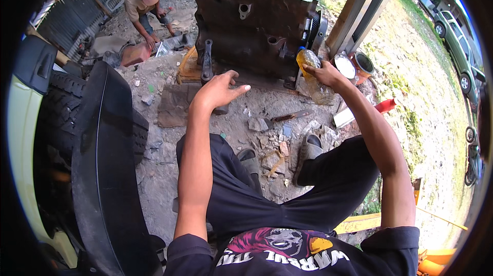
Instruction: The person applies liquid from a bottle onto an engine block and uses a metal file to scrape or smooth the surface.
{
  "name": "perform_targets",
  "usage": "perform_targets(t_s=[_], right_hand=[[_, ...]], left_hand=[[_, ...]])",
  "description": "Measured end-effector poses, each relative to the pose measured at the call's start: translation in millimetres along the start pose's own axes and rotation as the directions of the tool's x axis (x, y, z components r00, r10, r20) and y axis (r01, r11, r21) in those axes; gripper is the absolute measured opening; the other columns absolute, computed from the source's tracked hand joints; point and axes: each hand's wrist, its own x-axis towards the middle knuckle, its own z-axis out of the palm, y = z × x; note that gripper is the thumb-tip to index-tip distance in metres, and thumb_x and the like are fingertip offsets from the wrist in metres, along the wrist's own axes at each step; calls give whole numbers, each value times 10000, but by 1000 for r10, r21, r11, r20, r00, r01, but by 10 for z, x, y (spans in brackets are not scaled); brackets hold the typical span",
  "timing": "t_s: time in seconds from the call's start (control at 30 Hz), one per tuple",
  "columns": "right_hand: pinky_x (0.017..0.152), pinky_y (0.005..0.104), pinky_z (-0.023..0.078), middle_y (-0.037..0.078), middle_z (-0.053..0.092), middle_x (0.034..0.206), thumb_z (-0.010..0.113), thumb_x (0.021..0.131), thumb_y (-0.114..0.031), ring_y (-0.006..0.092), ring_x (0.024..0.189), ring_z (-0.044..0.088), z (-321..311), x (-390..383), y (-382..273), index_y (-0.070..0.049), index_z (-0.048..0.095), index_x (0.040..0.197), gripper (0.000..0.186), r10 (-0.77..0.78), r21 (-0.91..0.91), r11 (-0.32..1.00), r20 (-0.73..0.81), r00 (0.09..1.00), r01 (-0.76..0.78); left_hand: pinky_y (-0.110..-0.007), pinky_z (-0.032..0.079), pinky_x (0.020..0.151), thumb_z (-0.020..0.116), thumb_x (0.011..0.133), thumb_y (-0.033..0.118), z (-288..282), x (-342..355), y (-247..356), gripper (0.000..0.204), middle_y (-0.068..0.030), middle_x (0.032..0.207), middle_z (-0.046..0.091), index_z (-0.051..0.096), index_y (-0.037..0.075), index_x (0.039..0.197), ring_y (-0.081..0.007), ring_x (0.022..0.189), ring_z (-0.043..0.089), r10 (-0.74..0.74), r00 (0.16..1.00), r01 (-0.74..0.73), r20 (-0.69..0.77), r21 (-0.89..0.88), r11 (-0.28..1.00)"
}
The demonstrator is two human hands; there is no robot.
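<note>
A rusty engine block [251,19] with several round cylinder bores on top stands on the dirt ground ahead of me. My right hand [323,74] grips a clear plastic bottle [311,73] of yellow liquid, held tilted against the block's right lower corner. My left hand [222,90] hovers with fingers apart and nothing in it, just in front of a dark metal part [207,60] leaning on the block's left side. My legs in black trousers and grey sandals [308,150] are below.
A black tyre [77,116] and a dark panel [105,173] stand at my left. Another person [146,6] crouches at the back left. Two open tins [355,65] sit right of the block by a post. A knife-like tool [290,116] lies among stones. Cars are parked far right.
</note>
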Motion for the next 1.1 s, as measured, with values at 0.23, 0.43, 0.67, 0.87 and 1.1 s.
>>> perform_targets(t_s=[0.23,0.43,0.67,0.87,1.1], right_hand=[[766,345,509,150,683,966,673,872,-525,200,835,644,-31,-110,207,66,586,1198,681,-96,87,992,27,995,94],[774,346,516,167,687,989,689,862,-494,200,871,661,-161,-122,171,69,617,1158,640,-80,43,996,-10,997,80],[772,336,502,141,681,1005,697,863,-496,197,838,644,-251,-209,-12,57,593,1205,659,-41,256,966,72,997,22],[905,338,478,171,673,1072,704,866,-468,208,999,635,-265,-299,-107,46,563,1261,664,-40,285,958,75,996,17],[946,327,458,189,630,1195,724,827,-537,234,1043,621,-339,-426,-76,99,464,1355,866,47,292,955,-11,999,-42]], left_hand=[[-399,515,906,712,835,510,112,202,302,721,-203,1149,664,548,-16,1301,-297,1024,660,54,998,-53,41,-21,998],[-409,510,922,708,839,506,164,268,442,713,-221,1162,657,550,-18,1295,-329,1070,650,78,994,-76,71,-23,997],[-407,510,918,704,842,509,160,265,363,717,-225,1159,658,544,-21,1299,-338,1069,650,56,996,-55,75,-7,998],[-411,511,912,702,841,514,121,208,260,722,-228,1161,656,543,-17,1303,-345,1071,649,41,997,-39,61,-23,999],[-414,512,907,705,835,524,97,188,188,729,-222,1154,660,547,-15,1299,-344,1044,656,34,998,-34,44,-3,999]])
